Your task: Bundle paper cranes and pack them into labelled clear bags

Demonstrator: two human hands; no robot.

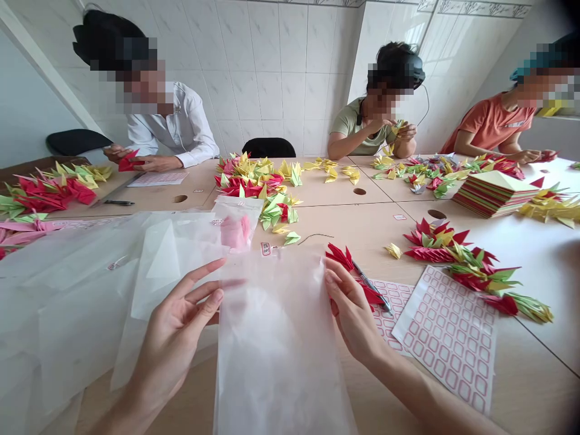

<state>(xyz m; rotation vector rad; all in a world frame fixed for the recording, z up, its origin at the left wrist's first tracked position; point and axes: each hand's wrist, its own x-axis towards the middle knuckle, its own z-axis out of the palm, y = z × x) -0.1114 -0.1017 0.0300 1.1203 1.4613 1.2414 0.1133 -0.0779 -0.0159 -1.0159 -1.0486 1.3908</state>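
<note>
A frosted clear plastic bag (pixel 276 338) is held upright in front of me, over the table. A small red-framed label with handwriting (pixel 266 248) is at its top edge. My left hand (pixel 183 320) has its thumb and fingers at the bag's left edge, the index finger stretched out. On the right edge, my right hand (pixel 351 305) is closed, thumb in front and fingers partly hidden. Just behind the bag lies a smaller bag with something pink inside (pixel 235 232). Red folded paper pieces (pixel 339 256) and a pen (pixel 374 287) lie beside my right hand.
More plastic bags (pixel 81 302) spread across the left. Label sheets (pixel 448 338) lie at right, near folded paper pieces (pixel 453 244) and a stack of coloured paper (pixel 493 193). A paper pile (pixel 249 175) sits mid-table. Three people (pixel 176 127) work opposite with paper.
</note>
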